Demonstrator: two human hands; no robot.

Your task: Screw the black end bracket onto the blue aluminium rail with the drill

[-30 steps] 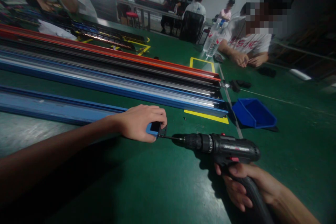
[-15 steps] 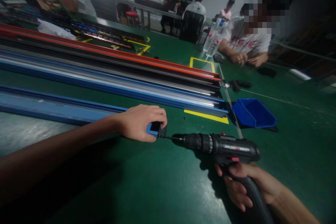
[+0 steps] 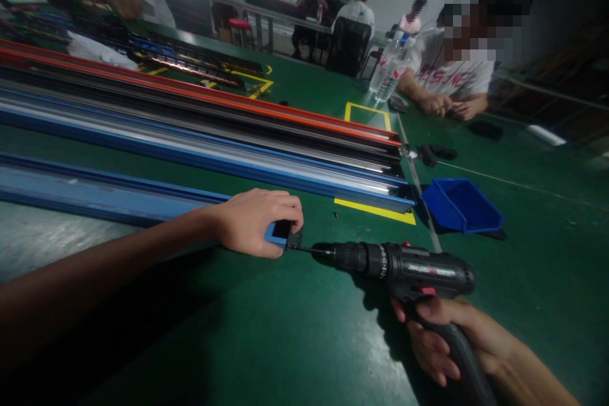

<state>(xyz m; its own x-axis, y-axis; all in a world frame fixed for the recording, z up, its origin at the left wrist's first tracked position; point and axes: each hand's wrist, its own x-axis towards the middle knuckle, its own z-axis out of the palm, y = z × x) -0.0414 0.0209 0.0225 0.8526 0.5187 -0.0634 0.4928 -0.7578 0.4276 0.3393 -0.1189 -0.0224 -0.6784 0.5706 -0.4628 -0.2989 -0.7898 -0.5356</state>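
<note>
On the green table [image 3: 285, 336], left hand [image 3: 252, 221] clasps the blue rail [image 3: 118, 200]; at its four o'clock, right hand [image 3: 445, 336] grips the drill [image 3: 419, 269], bit on the end bracket [image 3: 294, 240]; alignment likely matters.

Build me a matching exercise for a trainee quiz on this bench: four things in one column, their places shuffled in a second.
1 drill
2 blue bin
3 water bottle
4 near blue rail

a end gripped by the left hand
b gripped in the right hand
c standing by a seated co-worker
d just right of the stacked rails

Pairs: 1-b, 2-d, 3-c, 4-a.
</note>
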